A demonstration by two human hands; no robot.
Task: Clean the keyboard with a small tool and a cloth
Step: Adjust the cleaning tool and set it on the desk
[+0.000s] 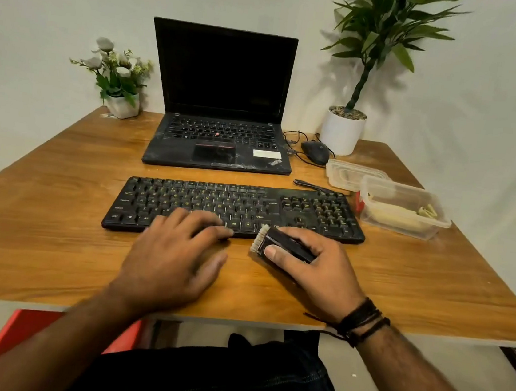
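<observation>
A black keyboard (236,204) lies across the middle of the wooden table (54,220), dusty on its keys. My right hand (315,269) grips a small black brush (280,243) with pale bristles pointing left, at the keyboard's front edge near its right half. My left hand (175,256) rests flat with spread fingers, fingertips on the bottom row around the space bar. No cloth shows in view.
An open dusty laptop (221,110) stands behind the keyboard. A mouse (315,152) with cable, a white-potted plant (342,131), two clear plastic containers (403,208) and a thin dark tool (312,186) sit at the right. A small flower pot (120,105) is back left.
</observation>
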